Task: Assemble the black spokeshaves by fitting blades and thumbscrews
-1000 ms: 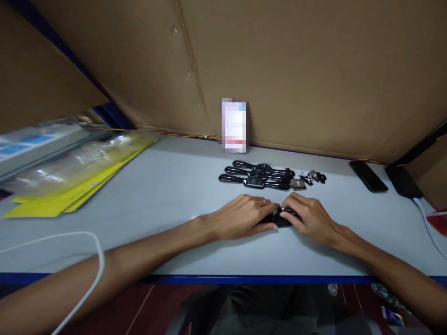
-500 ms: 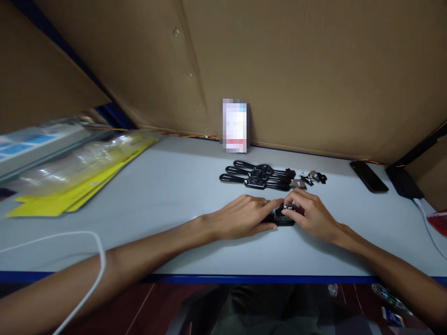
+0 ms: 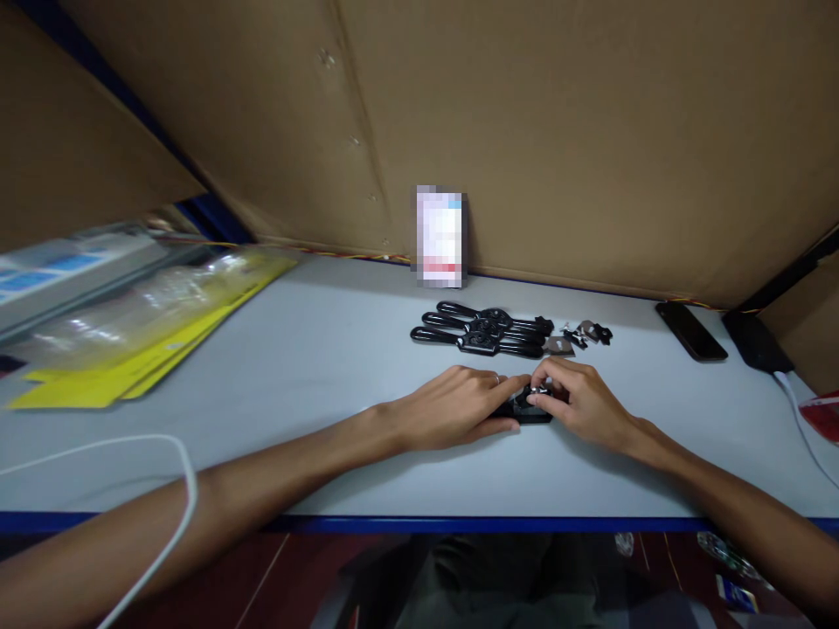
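A black spokeshave (image 3: 532,418) lies on the table, its ends covered by my hands. My left hand (image 3: 462,406) is closed around its left side, fingers pressing it down. Over its middle, my right hand (image 3: 586,402) pinches a small shiny metal part (image 3: 538,390), possibly a screw, between thumb and forefinger. Just behind my hands, three more black spokeshaves (image 3: 481,347) lie side by side. At their right ends are a flat metal blade (image 3: 559,346) and a small pile of loose metal and black parts (image 3: 590,332).
A lit phone (image 3: 440,238) leans on the cardboard wall (image 3: 557,131). Plastic bags (image 3: 150,306) with yellow sheets (image 3: 79,391) lie at left. A dark phone (image 3: 691,332) and a black box (image 3: 759,342) with a white cable are at right. Another white cable (image 3: 190,472) crosses my left forearm.
My right fingers have shifted very slightly over the metal part. Both hands otherwise keep their places on the spokeshave, and the view has moved by a hair.
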Tool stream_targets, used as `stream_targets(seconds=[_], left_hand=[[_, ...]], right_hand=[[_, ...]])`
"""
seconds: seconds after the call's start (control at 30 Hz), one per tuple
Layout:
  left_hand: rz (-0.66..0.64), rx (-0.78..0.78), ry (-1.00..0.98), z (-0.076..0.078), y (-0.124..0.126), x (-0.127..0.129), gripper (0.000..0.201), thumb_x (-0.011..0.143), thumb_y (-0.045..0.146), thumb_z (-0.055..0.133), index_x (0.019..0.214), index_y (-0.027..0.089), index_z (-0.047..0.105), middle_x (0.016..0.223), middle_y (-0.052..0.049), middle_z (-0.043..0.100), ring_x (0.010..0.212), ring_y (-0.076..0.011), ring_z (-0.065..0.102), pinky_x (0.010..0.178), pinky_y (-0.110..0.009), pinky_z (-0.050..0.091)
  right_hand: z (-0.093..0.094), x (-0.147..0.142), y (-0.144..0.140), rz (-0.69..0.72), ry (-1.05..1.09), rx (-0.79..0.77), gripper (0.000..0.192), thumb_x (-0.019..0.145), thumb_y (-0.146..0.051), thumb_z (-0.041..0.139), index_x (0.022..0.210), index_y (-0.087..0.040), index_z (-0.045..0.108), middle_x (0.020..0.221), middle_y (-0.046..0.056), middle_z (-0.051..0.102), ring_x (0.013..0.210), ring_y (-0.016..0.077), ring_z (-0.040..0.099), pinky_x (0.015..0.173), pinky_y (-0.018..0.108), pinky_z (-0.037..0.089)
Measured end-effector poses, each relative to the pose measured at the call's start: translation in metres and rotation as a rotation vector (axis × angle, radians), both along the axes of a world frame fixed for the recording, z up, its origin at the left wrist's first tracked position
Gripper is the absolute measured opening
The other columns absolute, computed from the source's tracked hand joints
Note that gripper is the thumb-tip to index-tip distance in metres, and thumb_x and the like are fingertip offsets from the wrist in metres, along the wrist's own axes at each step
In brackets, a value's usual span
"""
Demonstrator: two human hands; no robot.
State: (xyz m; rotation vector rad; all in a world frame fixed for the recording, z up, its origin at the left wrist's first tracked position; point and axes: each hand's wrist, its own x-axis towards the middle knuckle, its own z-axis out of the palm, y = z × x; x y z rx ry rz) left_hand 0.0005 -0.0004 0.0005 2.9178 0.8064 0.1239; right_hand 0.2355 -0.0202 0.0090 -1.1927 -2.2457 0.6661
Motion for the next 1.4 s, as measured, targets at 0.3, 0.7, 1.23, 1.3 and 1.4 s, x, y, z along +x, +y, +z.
stream_targets(seconds=[0.3, 0.7, 1.23, 1.3, 1.4], left_hand=[[0.035, -0.013, 0.007, 0.002, -0.001, 0.002, 0.053, 0.104, 0.045, 0.049, 0.147, 0.018, 0.036, 0.091, -0.006, 0.073, 0.074, -0.0218, 0.068, 0.059, -0.032, 0.038], [0.073, -0.049, 0.020, 0.002, -0.002, 0.001, 0.075, 0.101, 0.043, 0.055, 0.159, 0.013, 0.018, 0.101, -0.010, 0.075, 0.087, -0.0252, 0.071, 0.066, -0.033, 0.044], [-0.023, 0.014, -0.023, 0.002, -0.001, 0.001, 0.039, 0.105, 0.043, 0.047, 0.136, 0.020, 0.054, 0.100, -0.008, 0.072, 0.078, -0.0205, 0.068, 0.060, -0.032, 0.041], [-0.026, 0.008, -0.013, 0.003, 0.000, 0.000, 0.037, 0.106, 0.043, 0.046, 0.133, 0.020, 0.057, 0.100, -0.008, 0.072, 0.078, -0.0203, 0.068, 0.060, -0.032, 0.041], [-0.016, -0.003, -0.006, 0.004, 0.000, 0.000, 0.039, 0.106, 0.045, 0.045, 0.134, 0.021, 0.058, 0.099, -0.008, 0.071, 0.077, -0.0199, 0.067, 0.061, -0.031, 0.040]], right_hand=[[0.000, -0.002, -0.001, -0.050, 0.122, -0.095, 0.013, 0.084, -0.026, 0.066, 0.079, -0.022, 0.055, 0.074, -0.001, 0.058, 0.063, 0.0133, 0.049, 0.062, 0.030, 0.038], [0.001, 0.043, 0.042, -0.344, 0.324, -0.082, 0.024, 0.076, -0.039, 0.072, 0.077, -0.021, 0.056, 0.073, 0.001, 0.063, 0.055, 0.0117, 0.050, 0.049, 0.029, 0.039], [-0.008, 0.049, 0.052, -0.296, -0.089, 0.219, 0.012, 0.085, -0.028, 0.063, 0.077, -0.023, 0.055, 0.076, 0.001, 0.064, 0.067, 0.0183, 0.053, 0.067, 0.033, 0.038], [-0.009, 0.050, 0.053, -0.283, -0.081, 0.222, 0.013, 0.085, -0.028, 0.063, 0.077, -0.023, 0.054, 0.077, 0.001, 0.064, 0.068, 0.0182, 0.053, 0.068, 0.033, 0.038], [-0.011, 0.051, 0.054, -0.273, -0.033, 0.197, 0.015, 0.085, -0.028, 0.063, 0.075, -0.023, 0.053, 0.076, 0.001, 0.063, 0.068, 0.0179, 0.053, 0.068, 0.033, 0.039]])
